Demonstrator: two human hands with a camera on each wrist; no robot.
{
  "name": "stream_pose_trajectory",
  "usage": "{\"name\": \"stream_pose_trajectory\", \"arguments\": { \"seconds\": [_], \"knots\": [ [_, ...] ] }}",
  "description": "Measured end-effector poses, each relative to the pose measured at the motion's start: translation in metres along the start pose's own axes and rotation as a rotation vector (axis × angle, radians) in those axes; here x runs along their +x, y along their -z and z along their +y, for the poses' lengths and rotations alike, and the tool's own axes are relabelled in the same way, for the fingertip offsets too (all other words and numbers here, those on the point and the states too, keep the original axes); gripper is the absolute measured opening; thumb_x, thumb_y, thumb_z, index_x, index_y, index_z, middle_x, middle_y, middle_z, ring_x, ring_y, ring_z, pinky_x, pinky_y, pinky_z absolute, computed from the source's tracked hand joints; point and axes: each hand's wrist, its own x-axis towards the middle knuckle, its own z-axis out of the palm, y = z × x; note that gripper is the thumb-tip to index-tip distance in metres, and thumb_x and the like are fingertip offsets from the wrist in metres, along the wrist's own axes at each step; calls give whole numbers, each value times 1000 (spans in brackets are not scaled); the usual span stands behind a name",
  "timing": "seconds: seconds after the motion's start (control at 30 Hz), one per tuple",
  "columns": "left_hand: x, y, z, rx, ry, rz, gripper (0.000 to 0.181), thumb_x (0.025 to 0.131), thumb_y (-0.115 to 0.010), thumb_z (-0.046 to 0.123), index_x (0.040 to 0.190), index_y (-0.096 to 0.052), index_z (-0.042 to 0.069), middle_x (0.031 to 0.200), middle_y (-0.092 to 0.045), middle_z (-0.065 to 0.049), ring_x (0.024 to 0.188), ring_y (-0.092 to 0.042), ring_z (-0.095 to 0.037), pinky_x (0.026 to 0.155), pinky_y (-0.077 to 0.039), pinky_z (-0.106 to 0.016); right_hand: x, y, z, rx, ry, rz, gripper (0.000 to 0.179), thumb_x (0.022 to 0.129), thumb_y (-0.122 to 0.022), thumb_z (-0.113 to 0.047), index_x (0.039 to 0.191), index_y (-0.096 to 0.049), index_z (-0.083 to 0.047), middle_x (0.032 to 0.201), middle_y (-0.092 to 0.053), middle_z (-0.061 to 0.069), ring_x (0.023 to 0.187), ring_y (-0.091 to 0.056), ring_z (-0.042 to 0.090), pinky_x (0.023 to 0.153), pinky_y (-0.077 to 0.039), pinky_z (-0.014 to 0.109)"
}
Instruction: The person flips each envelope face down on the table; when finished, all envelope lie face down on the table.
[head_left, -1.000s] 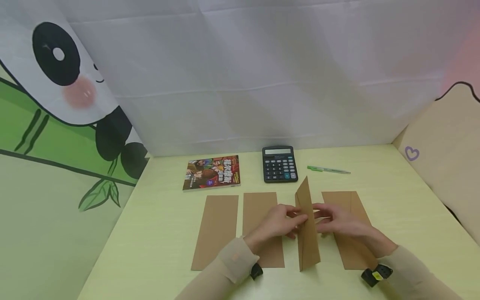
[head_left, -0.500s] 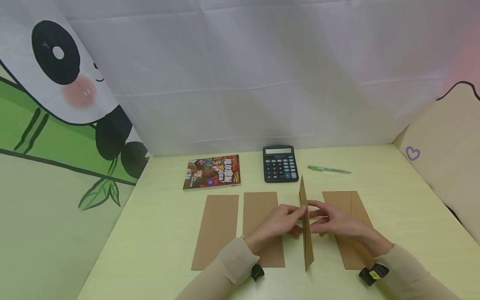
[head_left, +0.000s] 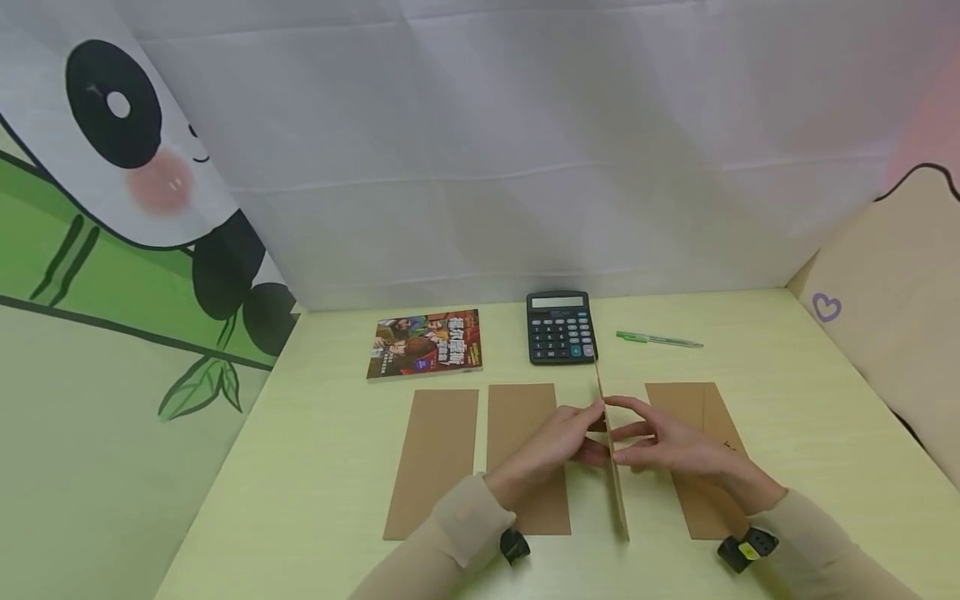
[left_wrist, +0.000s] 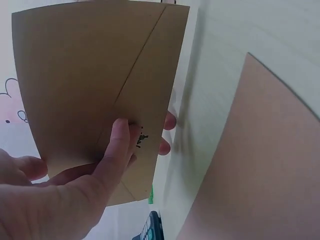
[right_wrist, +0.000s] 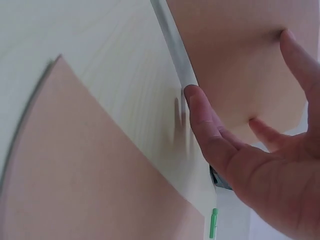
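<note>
A brown paper envelope stands on edge between my two hands, nearly edge-on in the head view. Its seamed side, with a small black print, faces the left hand. In the left wrist view, that hand's fingers lie against the seamed face, one digit reaching its far edge. My right hand touches the plain face of the envelope with spread fingertips. Its lower fingers extend past the bottom edge. On the left and right lie flat brown envelopes, partly covered by the forearms.
Along the back of the pale yellow table are a comic-style book, a black calculator and a green-capped pen. A white cloth hangs behind them.
The envelope between my hands has turned from showing its seamed face to nearly edge-on. My right hand has shifted slightly left along with it. The flat envelopes stay put.
</note>
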Motion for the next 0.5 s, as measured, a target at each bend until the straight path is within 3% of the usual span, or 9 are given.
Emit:
{"name": "stream_pose_trajectory", "arguments": {
  "seconds": [0.3,0.5],
  "knots": [
    [-5,1,4,-12,-71,31,45,102,-43,33,118,-63,-4,100,-69,-13,82,-69,-23,82,-51,-35,-1,-3,-3,-45,-18,66,76,89,-69,-18,149,-24,-19,129,-43,28,100,-61,33,75,-50,48],
    [-7,1,5,-23,-135,58,37,103,-45,24,121,-62,-4,102,-68,-11,83,-68,-22,76,-53,-34,-5,-3,-9,-128,-51,112,78,87,-72,-24,149,-25,-19,128,-44,25,98,-61,31,74,-50,46]
  ]
}}
